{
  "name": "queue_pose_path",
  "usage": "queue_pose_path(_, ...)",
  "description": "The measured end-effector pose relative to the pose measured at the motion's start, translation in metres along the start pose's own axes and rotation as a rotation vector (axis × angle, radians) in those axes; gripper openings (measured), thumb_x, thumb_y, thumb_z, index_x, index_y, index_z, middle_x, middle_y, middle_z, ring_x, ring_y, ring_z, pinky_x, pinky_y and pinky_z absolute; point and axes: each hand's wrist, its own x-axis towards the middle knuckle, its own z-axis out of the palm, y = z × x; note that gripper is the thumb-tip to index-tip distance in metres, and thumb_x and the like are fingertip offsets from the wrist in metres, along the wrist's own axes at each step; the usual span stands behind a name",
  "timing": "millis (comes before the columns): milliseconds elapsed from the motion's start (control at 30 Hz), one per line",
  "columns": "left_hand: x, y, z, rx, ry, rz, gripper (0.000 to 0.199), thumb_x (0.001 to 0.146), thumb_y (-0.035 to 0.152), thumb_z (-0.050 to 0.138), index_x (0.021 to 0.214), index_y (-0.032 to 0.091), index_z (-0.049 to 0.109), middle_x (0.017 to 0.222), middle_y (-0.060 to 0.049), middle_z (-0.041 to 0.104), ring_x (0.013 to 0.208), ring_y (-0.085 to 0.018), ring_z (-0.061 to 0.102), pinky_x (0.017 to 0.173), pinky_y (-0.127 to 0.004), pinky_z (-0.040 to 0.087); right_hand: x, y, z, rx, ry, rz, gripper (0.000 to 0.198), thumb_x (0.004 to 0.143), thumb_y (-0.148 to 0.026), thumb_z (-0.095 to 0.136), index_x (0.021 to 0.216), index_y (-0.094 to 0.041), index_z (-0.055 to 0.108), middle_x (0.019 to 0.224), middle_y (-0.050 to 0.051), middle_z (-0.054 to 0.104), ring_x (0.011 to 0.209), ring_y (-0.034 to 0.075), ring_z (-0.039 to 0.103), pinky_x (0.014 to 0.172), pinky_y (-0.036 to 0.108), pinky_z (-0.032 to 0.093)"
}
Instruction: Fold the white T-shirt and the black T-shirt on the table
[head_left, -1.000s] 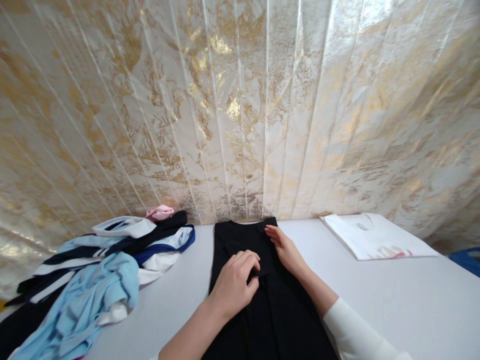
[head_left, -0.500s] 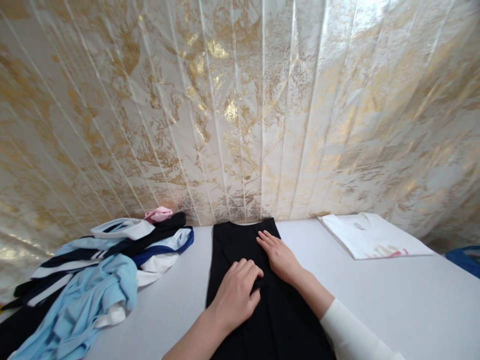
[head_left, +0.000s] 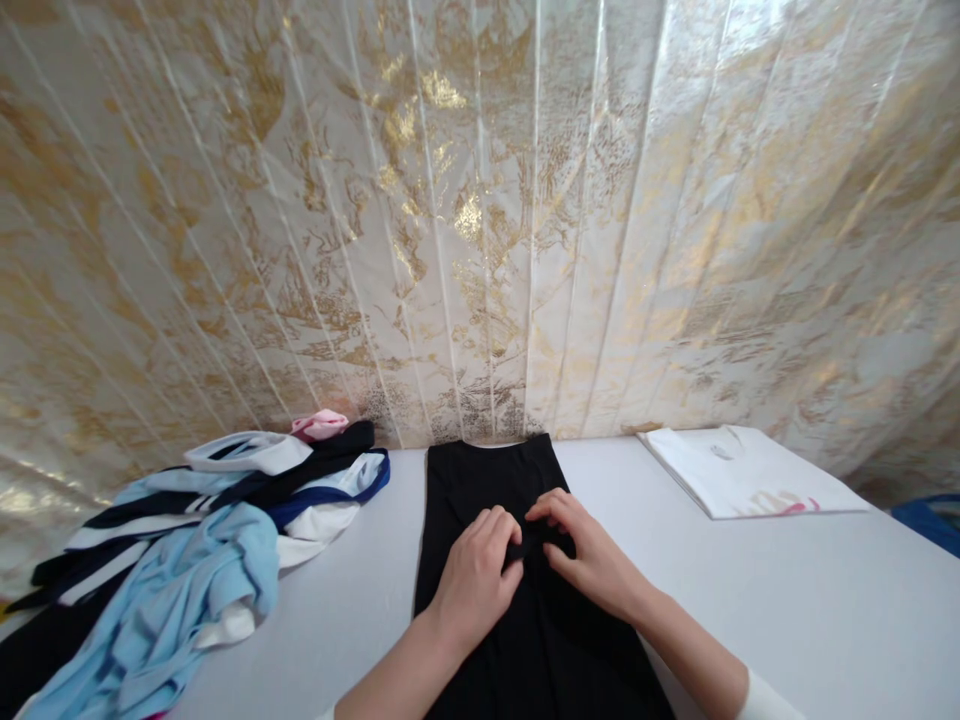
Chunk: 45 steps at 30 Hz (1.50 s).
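A black top [head_left: 480,480] lies lengthwise on the table, its curved neckline at the far end and its sides narrow and straight. My left hand [head_left: 480,570] is on the middle of it, fingers curled toward the thumb around a bit of the black cloth. Close by on the right, my right hand [head_left: 585,550] is over the same part of the top. Its fingers are bent, and a gap shows between them and the thumb. The lower end of the top runs out of view at the bottom.
To the left is a loose heap of clothes, with a light blue garment [head_left: 195,590], a white collar [head_left: 255,452] and a pink piece [head_left: 321,425]. A folded white T-shirt [head_left: 750,475] lies at the right on the white table [head_left: 787,620]. A gold-patterned curtain [head_left: 480,250] hangs behind.
My right hand has come back from the flat upper part of the top toward my left hand, and its fingers have bent. The left hand has barely moved.
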Motion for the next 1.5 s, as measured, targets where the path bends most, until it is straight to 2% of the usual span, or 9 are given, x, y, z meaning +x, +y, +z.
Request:
queue_pose_path(133,0.000,-0.001,0.000,-0.017,0.007,0.001,0.025,0.075,0.001,0.049,0.080,0.023,0.038,0.086,0.000,0.049,0.084,-0.020,0.047,0.074,-0.031,0.039,-0.007,-0.011,0.011,-0.055,-0.008,0.021,0.026,0.070,-0.002,0.048,0.086,-0.022,0.051,0.089,0.001,0.051,0.082,0.017,0.053,0.072,0.029,0.044)
queue_pose_path(233,-0.002,-0.002,-0.001,-0.033,-0.010,0.017,0.024,0.076,0.003,0.052,0.079,0.022,0.039,0.090,0.000,0.052,0.086,-0.020,0.048,0.076,-0.031,0.039,-0.007,-0.008,0.016,-0.044,0.001,0.018,0.027,0.070,0.003,0.042,0.078,-0.022,0.046,0.083,-0.001,0.047,0.073,0.014,0.050,0.064,0.025,0.039)
queue_pose_path(567,-0.010,0.002,-0.006,-0.107,-0.125,0.070,0.030,0.064,-0.001,0.049,0.084,0.022,0.052,0.103,-0.001,0.057,0.099,-0.020,0.051,0.087,-0.034,0.039,-0.009,0.004,0.017,0.020,0.015,0.020,0.031,0.062,0.007,0.035,0.067,-0.020,0.048,0.088,0.003,0.053,0.088,0.018,0.051,0.078,0.032,0.042)
queue_pose_path(667,-0.012,0.002,-0.010,-0.155,-0.131,0.048,0.025,0.068,0.003,0.054,0.083,0.022,0.059,0.106,-0.002,0.058,0.101,-0.020,0.053,0.092,-0.035,0.038,-0.009,0.002,0.014,0.042,0.089,-0.012,0.033,0.069,0.006,0.035,0.075,-0.022,0.051,0.089,0.003,0.053,0.090,0.019,0.052,0.080,0.033,0.043)
queue_pose_path(800,-0.009,-0.005,-0.018,-0.256,-0.083,0.015,0.019,0.079,0.008,0.052,0.078,0.023,0.064,0.105,-0.001,0.061,0.102,-0.018,0.056,0.096,-0.032,0.040,-0.010,-0.009,0.013,0.077,0.144,-0.083,0.033,0.081,0.000,0.039,0.101,-0.024,0.051,0.100,0.004,0.055,0.098,0.019,0.053,0.086,0.034,0.045)
queue_pose_path(967,-0.003,-0.032,-0.020,-0.062,0.003,-0.055,0.031,0.083,0.006,0.043,0.102,0.022,0.061,0.114,-0.003,0.063,0.110,-0.017,0.057,0.098,-0.031,0.043,-0.015,-0.018,0.020,0.031,0.038,-0.118,0.040,0.084,-0.004,0.042,0.118,-0.023,0.048,0.123,0.008,0.054,0.116,0.018,0.052,0.097,0.035,0.046)
queue_pose_path(1167,-0.009,-0.066,-0.015,0.111,-0.106,-0.022,0.048,0.087,0.009,0.041,0.132,0.022,0.052,0.143,-0.006,0.049,0.136,-0.021,0.038,0.109,-0.044,0.033,-0.023,-0.013,0.026,-0.254,-0.233,-0.126,0.058,0.080,-0.001,0.039,0.134,-0.019,0.050,0.146,0.010,0.046,0.138,0.024,0.035,0.109,0.048,0.037)
queue_pose_path(1333,-0.014,-0.073,-0.014,0.181,-0.090,-0.060,0.053,0.086,0.005,0.038,0.136,0.019,0.048,0.148,-0.007,0.041,0.139,-0.021,0.032,0.110,-0.043,0.031,-0.029,-0.014,0.030,-0.340,-0.256,-0.088,0.064,0.083,-0.008,0.043,0.145,-0.021,0.037,0.153,0.008,0.031,0.141,0.024,0.029,0.112,0.049,0.032)
queue_pose_path(1500,-0.004,-0.074,-0.020,0.208,-0.014,-0.142,0.045,0.089,0.004,0.034,0.127,0.017,0.053,0.137,-0.010,0.052,0.128,-0.020,0.045,0.107,-0.040,0.036,-0.031,-0.021,0.033,-0.327,-0.251,-0.062,0.067,0.082,-0.013,0.049,0.147,-0.021,0.034,0.154,0.009,0.028,0.142,0.025,0.027,0.114,0.050,0.030)
